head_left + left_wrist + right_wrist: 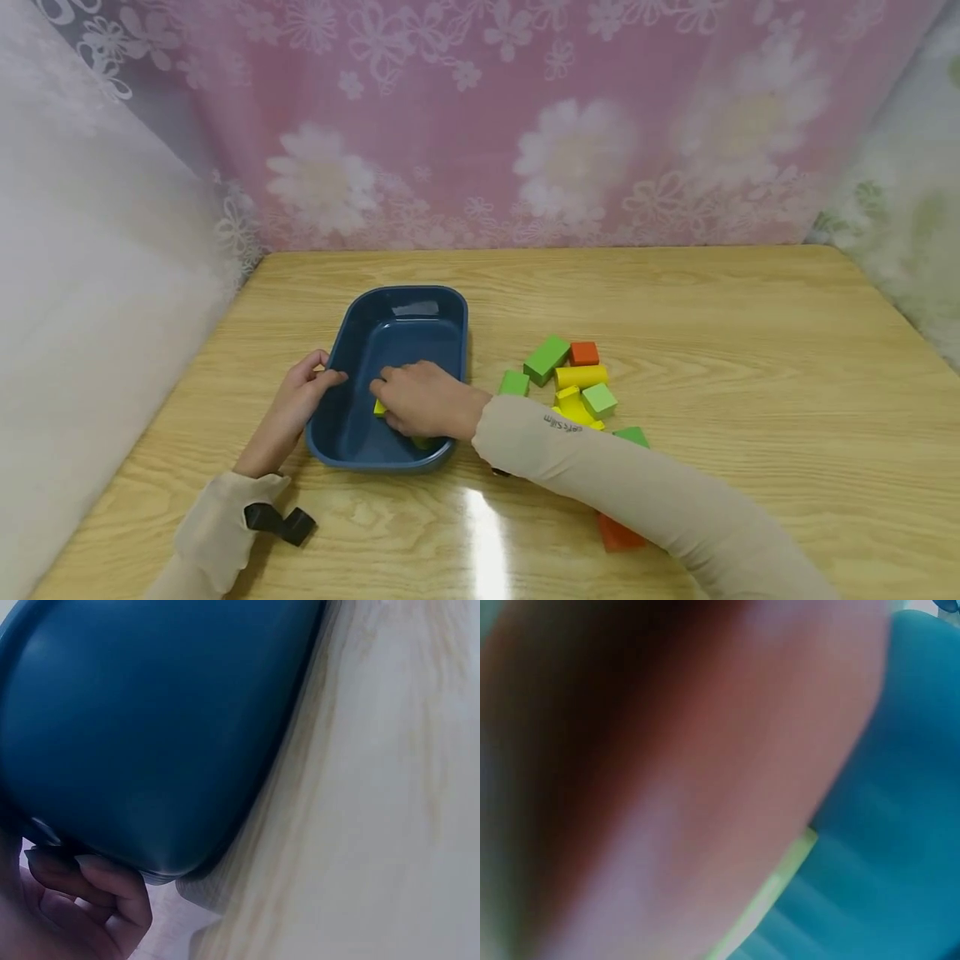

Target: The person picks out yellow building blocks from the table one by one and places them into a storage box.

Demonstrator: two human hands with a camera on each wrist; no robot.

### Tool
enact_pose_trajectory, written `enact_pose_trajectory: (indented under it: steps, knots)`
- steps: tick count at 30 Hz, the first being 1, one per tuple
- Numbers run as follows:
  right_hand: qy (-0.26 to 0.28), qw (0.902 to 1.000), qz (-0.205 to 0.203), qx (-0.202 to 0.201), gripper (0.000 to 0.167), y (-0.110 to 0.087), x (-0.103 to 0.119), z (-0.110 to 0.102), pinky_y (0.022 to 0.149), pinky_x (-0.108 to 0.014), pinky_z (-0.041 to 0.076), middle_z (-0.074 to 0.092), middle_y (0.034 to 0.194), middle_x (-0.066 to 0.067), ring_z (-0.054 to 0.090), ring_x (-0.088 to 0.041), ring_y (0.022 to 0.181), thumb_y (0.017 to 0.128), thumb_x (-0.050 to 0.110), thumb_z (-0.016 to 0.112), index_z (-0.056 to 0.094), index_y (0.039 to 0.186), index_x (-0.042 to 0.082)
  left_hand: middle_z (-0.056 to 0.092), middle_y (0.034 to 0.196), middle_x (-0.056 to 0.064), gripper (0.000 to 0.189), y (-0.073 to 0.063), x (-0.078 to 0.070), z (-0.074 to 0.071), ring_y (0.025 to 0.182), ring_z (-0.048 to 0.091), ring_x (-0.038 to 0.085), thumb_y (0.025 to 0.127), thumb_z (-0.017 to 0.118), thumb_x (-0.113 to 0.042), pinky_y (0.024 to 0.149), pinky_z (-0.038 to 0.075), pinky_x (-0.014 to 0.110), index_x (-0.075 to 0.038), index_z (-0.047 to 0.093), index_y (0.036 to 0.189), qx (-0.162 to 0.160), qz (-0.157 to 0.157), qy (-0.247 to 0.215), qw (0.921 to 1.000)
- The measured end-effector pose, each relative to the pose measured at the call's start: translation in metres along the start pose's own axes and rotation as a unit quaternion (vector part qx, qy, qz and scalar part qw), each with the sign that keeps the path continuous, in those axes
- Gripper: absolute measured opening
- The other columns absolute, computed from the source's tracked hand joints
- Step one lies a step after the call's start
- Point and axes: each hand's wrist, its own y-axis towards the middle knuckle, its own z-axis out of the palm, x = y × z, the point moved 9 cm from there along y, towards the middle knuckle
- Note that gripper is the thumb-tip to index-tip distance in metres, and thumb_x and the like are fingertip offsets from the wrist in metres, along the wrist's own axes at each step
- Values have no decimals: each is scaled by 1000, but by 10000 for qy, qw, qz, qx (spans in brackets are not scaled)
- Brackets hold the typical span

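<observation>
A dark blue rectangular basin [405, 329] stands on the wooden table, left of centre. My left hand [294, 396] grips its left rim, thumb over the inside; in the left wrist view curled fingers [124, 900] lie against the outer wall [150, 735]. Down inside the basin, my right hand [423, 398] holds a yellow block [379, 408], mostly hidden under the fingers. In the right wrist view, the blurred hand [727, 765] covers most of the frame, with a yellow-green edge of the block [784, 874] showing beside it.
Right of the basin lie loose blocks: a long green block [547, 359], a small red block [584, 353], a yellow cylinder [581, 377], a yellow piece [573, 407] and a light green cube [599, 401]. A red block [621, 533] shows partly under my right sleeve.
</observation>
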Motion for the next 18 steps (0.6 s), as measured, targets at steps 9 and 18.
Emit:
enact_pose_trajectory:
  steps: [9,18]
  knots:
    - [849,9813,191,-1717,10,-41,-17,-65,61,-20,42,61,82,4,54,-8,67,95,22,59,65,90,14,50,62,1,13,-2,5,3,62,57,16,92,53,-9,59,47,27,-9,42,85,32,-150,-119,9998]
    - [1005,9764,963,-1654,9,-113,-81,-80,65,-28,51,66,89,-1,62,-15,76,86,6,69,66,93,10,59,66,4,13,-1,2,-2,59,62,17,93,53,-12,56,51,29,-8,42,87,111,-165,-131,9997]
